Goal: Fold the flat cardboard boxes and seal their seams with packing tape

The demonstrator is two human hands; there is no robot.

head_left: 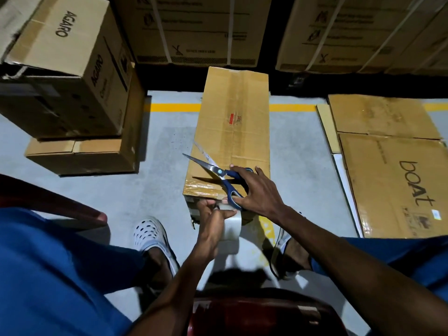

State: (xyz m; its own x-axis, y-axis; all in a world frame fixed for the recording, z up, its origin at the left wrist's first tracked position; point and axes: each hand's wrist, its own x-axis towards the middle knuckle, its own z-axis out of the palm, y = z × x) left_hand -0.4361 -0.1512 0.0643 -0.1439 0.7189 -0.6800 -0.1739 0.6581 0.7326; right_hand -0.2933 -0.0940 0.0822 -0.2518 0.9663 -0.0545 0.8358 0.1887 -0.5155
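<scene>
The box [232, 132] is dull brown cardboard, the tape roll [231, 229] looks shiny clear plastic, and the scissors [218, 175] have shiny metal blades.

Tan box [232, 132], red mark on its top, glossy clear tape across its near end. Scissors [223, 177]: blue handles w/ grey inserts, silver blades, teal pivot. Tape roll [231, 230]: whitish, translucent. Floor [298, 151] pale grey w/ a yellow line [174, 107] at far side. Clog [151, 232]: white, dark holes. Trousers [48, 275] blue. Chair [254, 316] dark red. Left boxes [65, 69] brown, black "AGARO" print; right flat card [392, 185] brown, black "boAt" print. Far cartons [194, 30]: white straps.
</scene>
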